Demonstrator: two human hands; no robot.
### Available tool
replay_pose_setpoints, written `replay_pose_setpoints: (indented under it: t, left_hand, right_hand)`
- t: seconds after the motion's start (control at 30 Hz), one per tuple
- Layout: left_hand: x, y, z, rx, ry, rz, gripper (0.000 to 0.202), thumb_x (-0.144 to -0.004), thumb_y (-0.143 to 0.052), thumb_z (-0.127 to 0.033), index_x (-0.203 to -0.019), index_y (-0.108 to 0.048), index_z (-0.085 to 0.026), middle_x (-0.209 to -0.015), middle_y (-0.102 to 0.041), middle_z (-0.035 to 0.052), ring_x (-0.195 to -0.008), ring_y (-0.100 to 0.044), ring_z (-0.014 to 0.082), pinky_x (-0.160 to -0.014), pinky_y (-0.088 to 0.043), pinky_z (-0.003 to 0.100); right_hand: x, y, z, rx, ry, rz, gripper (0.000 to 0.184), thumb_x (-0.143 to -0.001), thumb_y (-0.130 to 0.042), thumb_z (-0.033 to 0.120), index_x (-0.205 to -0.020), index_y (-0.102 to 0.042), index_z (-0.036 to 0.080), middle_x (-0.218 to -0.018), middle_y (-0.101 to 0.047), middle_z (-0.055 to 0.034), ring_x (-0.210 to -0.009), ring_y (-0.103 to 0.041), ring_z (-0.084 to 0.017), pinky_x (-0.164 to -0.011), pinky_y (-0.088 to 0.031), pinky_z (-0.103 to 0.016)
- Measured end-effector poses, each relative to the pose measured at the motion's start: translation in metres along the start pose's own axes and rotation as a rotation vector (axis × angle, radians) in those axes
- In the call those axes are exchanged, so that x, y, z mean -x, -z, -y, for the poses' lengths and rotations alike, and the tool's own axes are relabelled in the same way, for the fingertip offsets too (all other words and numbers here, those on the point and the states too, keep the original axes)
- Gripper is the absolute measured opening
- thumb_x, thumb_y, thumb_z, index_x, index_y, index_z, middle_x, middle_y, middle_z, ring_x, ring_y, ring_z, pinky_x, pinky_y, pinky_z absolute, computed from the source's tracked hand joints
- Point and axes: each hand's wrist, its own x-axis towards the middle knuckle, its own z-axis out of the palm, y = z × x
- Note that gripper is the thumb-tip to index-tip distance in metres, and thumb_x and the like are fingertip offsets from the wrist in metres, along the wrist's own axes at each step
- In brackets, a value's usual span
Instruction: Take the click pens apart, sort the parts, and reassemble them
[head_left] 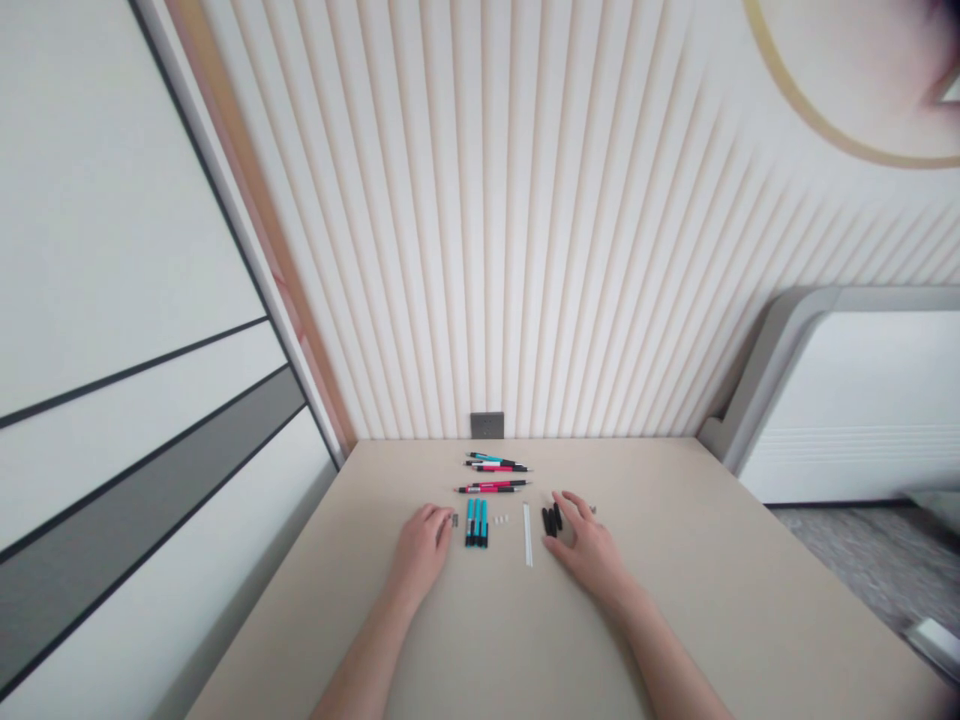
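Looks like five assembled pens, three teal barrels, three black barrels and two thin white rods, plus a few tiny bits too small to count.

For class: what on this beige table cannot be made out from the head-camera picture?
Head view:
Tiny grey pieces beside the left hand: too small to identify.
Small white bits: too small to identify.
Black cylindrical parts by the right hand: bunched, so their number is unclear.
Grey speck beyond the right hand's fingers: too small to identify.
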Motion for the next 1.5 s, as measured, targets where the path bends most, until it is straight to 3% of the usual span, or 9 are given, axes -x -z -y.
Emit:
replay_pose_setpoints:
  t: [0.1, 0.3, 0.77, 1.03, 1.2, 1.33, 1.5]
  left_hand:
    - [0.000, -0.001, 0.001, 0.000, -0.002, 0.004, 0.025, -0.094, -0.044, -0.018, -0.104, -0.067, -0.019, -0.099, -0.065, 0.0079, -0.094, -0.061, 0.0213, -0.086, -0.047, 0.033]
    - [0.000, -0.003, 0.003, 0.009, -0.002, 0.011, 0.026, -0.094, -0.043, -0.017, -0.104, -0.067, -0.017, -0.101, -0.065, 0.0089, -0.095, -0.061, 0.0219, -0.087, -0.047, 0.034]
    - [0.001, -0.002, 0.002, 0.041, -0.013, -0.019, 0.026, -0.094, -0.043, -0.020, -0.103, -0.068, -0.017, -0.099, -0.066, 0.0092, -0.093, -0.062, 0.0228, -0.086, -0.048, 0.037]
    - [-0.030, 0.004, -0.004, -0.035, -0.074, -0.037, 0.026, -0.095, -0.045, -0.022, -0.108, -0.067, -0.018, -0.104, -0.065, 0.0098, -0.099, -0.060, 0.0238, -0.090, -0.047, 0.038]
    - [-0.049, -0.003, 0.003, -0.069, -0.071, 0.008, 0.027, -0.094, -0.047, -0.018, -0.109, -0.068, -0.018, -0.108, -0.065, 0.0098, -0.101, -0.059, 0.0232, -0.091, -0.045, 0.037]
    - [-0.050, -0.014, 0.012, -0.068, -0.022, 0.002, 0.025, -0.094, -0.049, -0.020, -0.110, -0.068, -0.020, -0.109, -0.065, 0.0084, -0.102, -0.058, 0.0240, -0.089, -0.044, 0.038]
    - [-0.050, -0.018, 0.014, -0.087, 0.012, 0.002, 0.020, -0.093, -0.052, -0.023, -0.098, -0.070, -0.022, -0.105, -0.066, 0.0057, -0.102, -0.057, 0.0247, -0.086, -0.043, 0.038]
  right_hand:
    - [-0.002, 0.002, 0.003, 0.039, 0.022, 0.019, 0.066, -0.082, -0.058, 0.037, -0.145, -0.038, 0.028, -0.152, -0.037, -0.0061, -0.121, -0.054, -0.024, -0.099, -0.038, -0.034]
    - [-0.001, 0.003, 0.005, 0.035, 0.046, 0.029, 0.054, -0.085, -0.055, 0.039, -0.136, -0.051, 0.025, -0.140, -0.050, -0.0075, -0.112, -0.060, -0.023, -0.096, -0.040, -0.034]
    - [0.000, -0.001, -0.006, -0.034, 0.109, -0.017, 0.046, -0.084, -0.055, 0.028, -0.130, -0.055, 0.026, -0.133, -0.057, -0.0066, -0.111, -0.061, -0.022, -0.093, -0.042, -0.033]
    - [0.002, -0.002, -0.005, -0.038, 0.108, -0.048, 0.045, -0.085, -0.054, 0.028, -0.129, -0.056, 0.026, -0.133, -0.055, -0.0082, -0.108, -0.062, -0.024, -0.092, -0.044, -0.035]
    - [0.001, -0.005, -0.008, -0.093, 0.092, -0.120, 0.041, -0.088, -0.050, 0.030, -0.127, -0.057, 0.025, -0.130, -0.055, -0.0087, -0.095, -0.065, -0.022, -0.087, -0.049, -0.036]
    - [-0.004, -0.011, -0.011, -0.170, 0.085, -0.151, 0.036, -0.091, -0.044, 0.034, -0.123, -0.058, 0.024, -0.127, -0.055, -0.0098, -0.078, -0.065, -0.018, -0.079, -0.053, -0.035]
    - [-0.006, -0.015, -0.008, -0.257, 0.092, -0.172, 0.035, -0.092, -0.043, 0.038, -0.118, -0.061, 0.024, -0.124, -0.057, -0.0104, -0.062, -0.062, -0.014, -0.071, -0.055, -0.034]
